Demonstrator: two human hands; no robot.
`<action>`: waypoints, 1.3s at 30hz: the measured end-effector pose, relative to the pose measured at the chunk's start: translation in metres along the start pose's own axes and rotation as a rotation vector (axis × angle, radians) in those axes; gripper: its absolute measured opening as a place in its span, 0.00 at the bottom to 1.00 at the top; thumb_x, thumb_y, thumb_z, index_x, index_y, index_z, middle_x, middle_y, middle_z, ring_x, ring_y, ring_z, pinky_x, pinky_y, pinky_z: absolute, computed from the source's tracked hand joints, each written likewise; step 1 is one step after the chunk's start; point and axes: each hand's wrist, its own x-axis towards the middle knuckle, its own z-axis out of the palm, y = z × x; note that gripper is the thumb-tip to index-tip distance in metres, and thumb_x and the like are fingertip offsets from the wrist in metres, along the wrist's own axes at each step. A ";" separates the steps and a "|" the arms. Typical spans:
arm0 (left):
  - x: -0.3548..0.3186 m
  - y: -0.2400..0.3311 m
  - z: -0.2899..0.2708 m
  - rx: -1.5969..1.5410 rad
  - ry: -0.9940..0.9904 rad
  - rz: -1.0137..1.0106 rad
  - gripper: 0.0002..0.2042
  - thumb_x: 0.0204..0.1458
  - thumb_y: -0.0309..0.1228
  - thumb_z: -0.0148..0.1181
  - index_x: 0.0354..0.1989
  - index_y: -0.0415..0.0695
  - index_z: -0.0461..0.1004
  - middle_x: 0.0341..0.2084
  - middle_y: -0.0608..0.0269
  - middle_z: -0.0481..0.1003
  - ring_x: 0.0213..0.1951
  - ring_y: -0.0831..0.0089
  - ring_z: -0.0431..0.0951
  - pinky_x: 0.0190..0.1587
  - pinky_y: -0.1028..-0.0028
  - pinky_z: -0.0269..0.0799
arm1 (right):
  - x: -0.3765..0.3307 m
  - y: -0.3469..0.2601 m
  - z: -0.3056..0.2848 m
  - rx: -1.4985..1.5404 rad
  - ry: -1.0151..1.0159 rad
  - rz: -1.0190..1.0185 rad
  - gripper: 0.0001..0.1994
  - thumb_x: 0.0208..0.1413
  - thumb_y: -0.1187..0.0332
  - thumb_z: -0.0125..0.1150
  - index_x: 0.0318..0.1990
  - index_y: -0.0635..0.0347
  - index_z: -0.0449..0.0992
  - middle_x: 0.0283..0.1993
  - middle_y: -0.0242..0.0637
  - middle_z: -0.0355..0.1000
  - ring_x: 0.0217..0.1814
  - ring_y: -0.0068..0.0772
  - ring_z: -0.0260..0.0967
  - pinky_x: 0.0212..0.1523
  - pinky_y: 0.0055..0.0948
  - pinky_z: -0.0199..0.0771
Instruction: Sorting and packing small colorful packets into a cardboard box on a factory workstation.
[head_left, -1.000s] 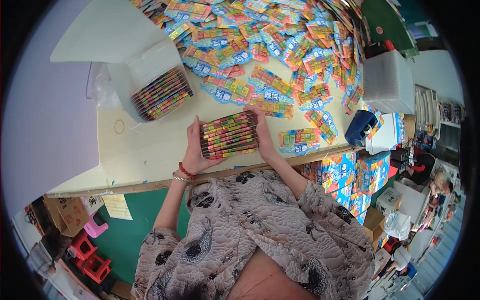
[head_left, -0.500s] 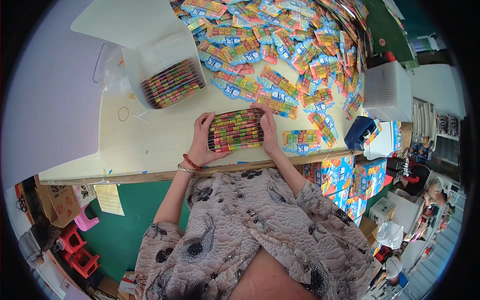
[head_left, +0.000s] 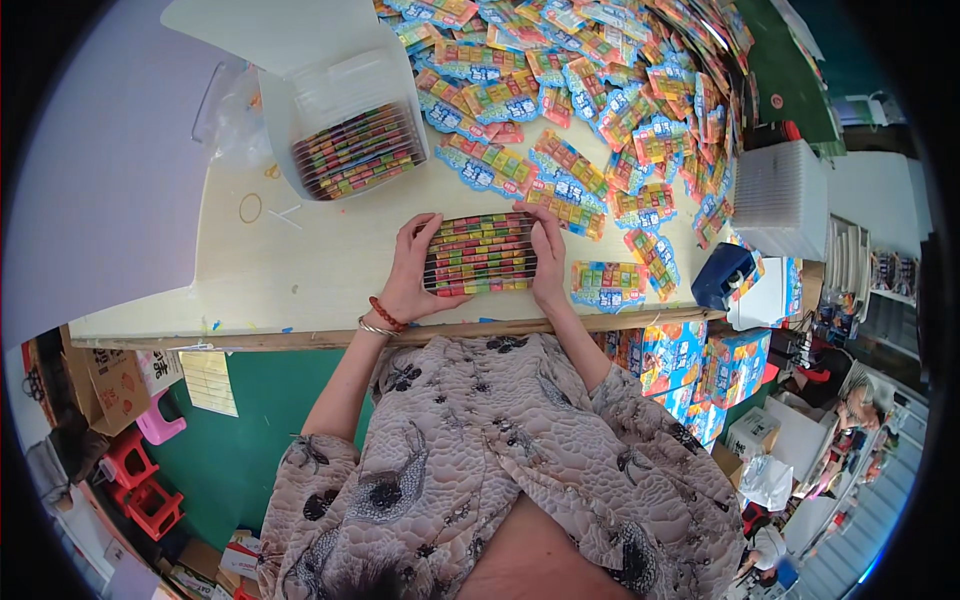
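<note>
Squaring step: left hand (head_left: 408, 272) and right hand (head_left: 545, 262) press the stack of colourful packs (head_left: 480, 254) from both ends, fingers clamped on it, flat on the bench (head_left: 300, 270). Lifting likely demands even pressure.

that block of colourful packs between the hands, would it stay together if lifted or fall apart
The block of packs looks like many loose rows, so it would probably sag or spill unless squeezed. The left hand and right hand press its ends, which suggests it needs clamping. Glossy wrappers may slip.
</note>
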 end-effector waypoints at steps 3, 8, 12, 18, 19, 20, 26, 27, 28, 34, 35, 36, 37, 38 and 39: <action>0.001 0.000 0.000 0.009 -0.007 0.000 0.55 0.27 0.39 0.77 0.66 0.43 0.47 0.58 0.48 0.51 0.61 0.53 0.54 0.63 0.61 0.55 | 0.001 0.000 0.001 0.025 -0.004 0.003 0.16 0.65 0.63 0.40 0.52 0.63 0.66 0.53 0.36 0.67 0.55 0.26 0.62 0.59 0.26 0.56; -0.001 0.000 -0.001 0.010 -0.007 0.000 0.55 0.27 0.39 0.77 0.66 0.43 0.46 0.58 0.48 0.51 0.62 0.54 0.53 0.64 0.61 0.54 | 0.000 0.001 0.001 0.028 0.015 -0.013 0.16 0.65 0.63 0.40 0.51 0.63 0.67 0.53 0.36 0.67 0.55 0.26 0.62 0.59 0.25 0.56; -0.002 -0.001 0.001 0.000 -0.012 -0.013 0.56 0.27 0.39 0.77 0.66 0.43 0.46 0.58 0.49 0.50 0.62 0.53 0.53 0.64 0.61 0.55 | -0.003 0.005 -0.001 0.056 0.020 -0.022 0.17 0.65 0.63 0.39 0.52 0.63 0.68 0.53 0.36 0.68 0.54 0.26 0.63 0.58 0.25 0.57; -0.002 0.000 0.001 0.010 0.001 0.007 0.55 0.27 0.39 0.77 0.67 0.45 0.46 0.58 0.49 0.50 0.62 0.53 0.53 0.64 0.61 0.55 | -0.002 0.002 0.001 0.014 0.048 -0.057 0.17 0.66 0.62 0.41 0.51 0.64 0.69 0.47 0.35 0.69 0.49 0.23 0.64 0.53 0.23 0.61; -0.002 0.000 0.001 0.008 0.001 0.008 0.55 0.27 0.39 0.77 0.67 0.45 0.46 0.58 0.49 0.50 0.62 0.53 0.53 0.64 0.61 0.55 | -0.001 0.004 0.001 0.012 0.050 -0.057 0.17 0.66 0.62 0.41 0.51 0.64 0.69 0.47 0.35 0.69 0.49 0.23 0.64 0.53 0.23 0.61; -0.001 0.001 0.001 0.006 0.003 0.005 0.55 0.27 0.39 0.77 0.67 0.45 0.46 0.58 0.49 0.51 0.62 0.53 0.53 0.64 0.61 0.55 | 0.000 0.006 0.000 -0.007 0.050 -0.073 0.17 0.66 0.61 0.40 0.51 0.64 0.69 0.48 0.36 0.69 0.50 0.24 0.64 0.54 0.24 0.61; -0.003 0.000 0.001 0.042 0.012 0.021 0.58 0.27 0.38 0.77 0.68 0.43 0.42 0.58 0.48 0.52 0.61 0.53 0.54 0.63 0.61 0.55 | -0.001 0.013 -0.001 0.133 0.047 -0.053 0.22 0.66 0.56 0.38 0.56 0.66 0.66 0.52 0.39 0.67 0.53 0.28 0.64 0.56 0.26 0.60; -0.002 0.000 0.002 -0.019 0.018 0.015 0.59 0.28 0.38 0.77 0.68 0.41 0.40 0.57 0.47 0.53 0.60 0.52 0.55 0.63 0.60 0.54 | -0.001 0.014 -0.002 0.185 0.039 -0.048 0.24 0.66 0.55 0.38 0.58 0.66 0.64 0.54 0.39 0.66 0.54 0.29 0.64 0.57 0.27 0.60; -0.001 0.000 0.001 -0.079 0.022 0.010 0.59 0.28 0.38 0.76 0.67 0.39 0.38 0.57 0.46 0.54 0.60 0.50 0.56 0.63 0.60 0.54 | -0.002 0.014 -0.002 0.185 0.039 -0.050 0.24 0.66 0.55 0.38 0.58 0.66 0.64 0.54 0.39 0.66 0.54 0.29 0.64 0.57 0.27 0.60; -0.005 -0.003 0.001 -0.025 0.005 0.082 0.63 0.28 0.38 0.77 0.68 0.37 0.32 0.56 0.46 0.56 0.59 0.52 0.57 0.63 0.61 0.53 | -0.013 0.008 -0.020 0.135 -0.224 0.000 0.37 0.62 0.44 0.38 0.68 0.63 0.45 0.68 0.43 0.50 0.65 0.35 0.55 0.64 0.33 0.54; -0.005 -0.004 0.001 -0.030 -0.003 0.088 0.63 0.28 0.38 0.77 0.68 0.37 0.32 0.56 0.46 0.56 0.59 0.52 0.57 0.63 0.61 0.53 | -0.016 0.011 -0.025 0.048 -0.265 -0.017 0.38 0.61 0.43 0.39 0.69 0.62 0.43 0.69 0.43 0.47 0.68 0.36 0.51 0.66 0.33 0.50; -0.006 -0.004 0.000 -0.051 -0.013 0.082 0.63 0.28 0.37 0.77 0.67 0.36 0.33 0.56 0.46 0.56 0.59 0.52 0.57 0.63 0.61 0.54 | -0.020 0.013 -0.029 -0.039 -0.305 -0.033 0.39 0.61 0.42 0.39 0.69 0.61 0.41 0.71 0.43 0.44 0.70 0.37 0.47 0.68 0.34 0.45; -0.006 -0.005 0.000 -0.072 -0.019 0.075 0.62 0.28 0.37 0.77 0.67 0.36 0.33 0.56 0.46 0.56 0.59 0.52 0.57 0.63 0.61 0.54 | -0.023 0.012 -0.030 -0.041 -0.298 -0.033 0.39 0.61 0.42 0.39 0.69 0.61 0.41 0.71 0.43 0.44 0.70 0.37 0.47 0.68 0.34 0.45; -0.005 -0.006 0.000 -0.074 -0.025 0.078 0.62 0.28 0.37 0.77 0.67 0.36 0.33 0.56 0.46 0.56 0.59 0.52 0.57 0.63 0.61 0.54 | -0.026 0.012 -0.031 0.015 -0.285 -0.002 0.40 0.60 0.41 0.40 0.69 0.61 0.42 0.71 0.42 0.44 0.72 0.36 0.44 0.69 0.34 0.41; -0.004 -0.007 0.000 -0.076 -0.030 0.074 0.61 0.28 0.36 0.77 0.67 0.37 0.35 0.56 0.46 0.56 0.59 0.52 0.56 0.63 0.62 0.54 | -0.028 0.010 -0.032 0.072 -0.272 0.029 0.41 0.59 0.40 0.40 0.70 0.60 0.42 0.72 0.42 0.43 0.73 0.36 0.41 0.70 0.34 0.37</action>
